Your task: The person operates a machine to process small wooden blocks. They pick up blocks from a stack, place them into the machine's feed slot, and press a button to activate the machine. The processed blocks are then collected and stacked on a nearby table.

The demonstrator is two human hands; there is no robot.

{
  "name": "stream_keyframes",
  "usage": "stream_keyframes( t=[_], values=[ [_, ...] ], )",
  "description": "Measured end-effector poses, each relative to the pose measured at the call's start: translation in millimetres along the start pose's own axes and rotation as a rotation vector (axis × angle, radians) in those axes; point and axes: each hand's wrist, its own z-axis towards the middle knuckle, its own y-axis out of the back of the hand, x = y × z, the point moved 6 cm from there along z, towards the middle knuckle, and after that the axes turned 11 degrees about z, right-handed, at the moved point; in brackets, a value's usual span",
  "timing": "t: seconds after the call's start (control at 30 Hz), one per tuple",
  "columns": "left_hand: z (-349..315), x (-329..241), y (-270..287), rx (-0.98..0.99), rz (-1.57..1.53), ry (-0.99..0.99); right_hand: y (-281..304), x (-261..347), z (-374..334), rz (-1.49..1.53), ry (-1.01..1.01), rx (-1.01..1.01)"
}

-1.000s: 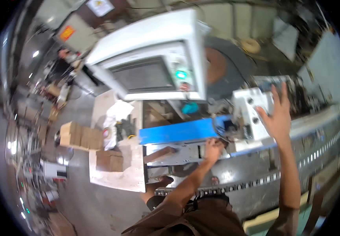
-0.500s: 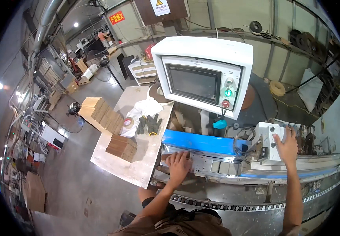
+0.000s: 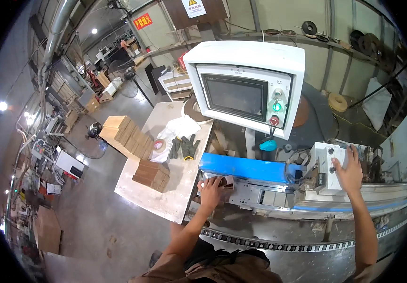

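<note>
My left hand (image 3: 209,192) is at the left end of the machine bed (image 3: 246,195), its fingers bent over a small brown wooden piece (image 3: 226,181) that is partly hidden. Along the bed behind it runs a blue guard (image 3: 246,167). My right hand (image 3: 350,173) lies on a white control box (image 3: 324,162) with dark knobs, its fingers stretched out over the top. Left of the bed, a pale table (image 3: 165,210) carries a stack of brown wooden blocks (image 3: 149,174) and a taller stack of lighter ones (image 3: 127,134).
A white-framed screen console (image 3: 250,52) stands behind the bed. On the table lie a white cloth (image 3: 182,125), a tape roll (image 3: 159,145) and dark gloves (image 3: 188,147). A toothed chain track (image 3: 279,246) runs below the bed. A floor fan (image 3: 94,129) stands at left.
My left hand has shifted slightly left along the bed, and more of the brown piece shows at its right. My right hand stays on the white box. The whole view has shifted a little.
</note>
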Motion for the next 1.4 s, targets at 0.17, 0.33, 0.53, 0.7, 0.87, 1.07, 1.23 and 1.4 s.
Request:
stream_keyframes(
  t=[0.17, 0.33, 0.53, 0.7, 0.87, 1.07, 1.23, 1.4],
  values=[
    [-5, -64, 19, -0.064, -0.122, -0.004, -4, -2, 1, -0.023, 0.014, -0.01],
    [-41, -149, -67, 0.2, -0.277, -0.308, -8, 2, 1, -0.051, 0.048, -0.008],
    [-24, -200, -149, 0.177, -0.209, -0.429, -6, -15, 2, -0.03, 0.054, -0.016],
    [-21, -187, -170, -0.005, -0.17, -0.529, -9, -8, 7, -0.038, 0.044, -0.024],
    [-14, -190, -143, 0.0, -0.135, -0.495, -3, 0, 7, -0.089, -0.02, 0.01],
    [-13, -186, -148, 0.162, -0.088, -0.505, -2, 6, 8, -0.075, 0.036, -0.011],
    [-26, -192, -170, 0.383, -0.01, -0.517, -4, 3, 5, -0.087, 0.14, -0.008],
    [-17, -221, -152, 0.099, -0.078, -0.572, -16, -23, 4, -0.208, 0.138, -0.019]
  ],
)
